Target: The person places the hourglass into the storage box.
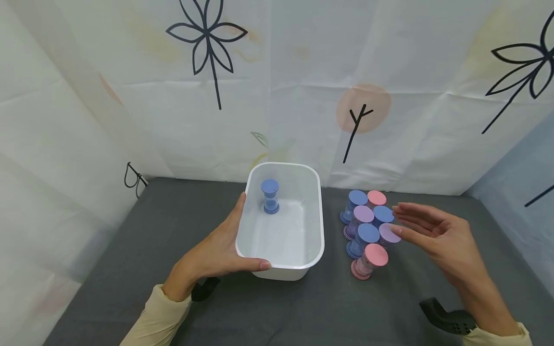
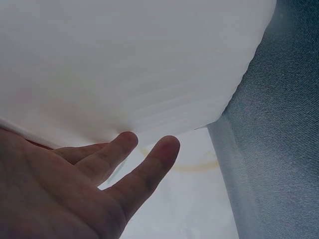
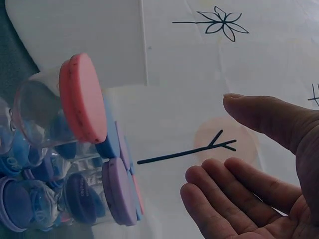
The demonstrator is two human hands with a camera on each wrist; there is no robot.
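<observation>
A white plastic tub stands on the dark cloth, with one blue sand timer upright inside. My left hand holds the tub at its near left corner, thumb along the front rim. Its fingers lie against the outer wall in the left wrist view. To the right of the tub, several sand timers with blue, purple and pink caps stand close together; a pink sand timer is nearest. My right hand hovers at the right side of this group, holding nothing, thumb apart from fingers, close by a purple sand timer.
A grey cloth covers the table. White fabric printed with flowers and twigs hangs behind it and along both sides. A black wrist strap is on the right wrist, and light sleeves cover the arms.
</observation>
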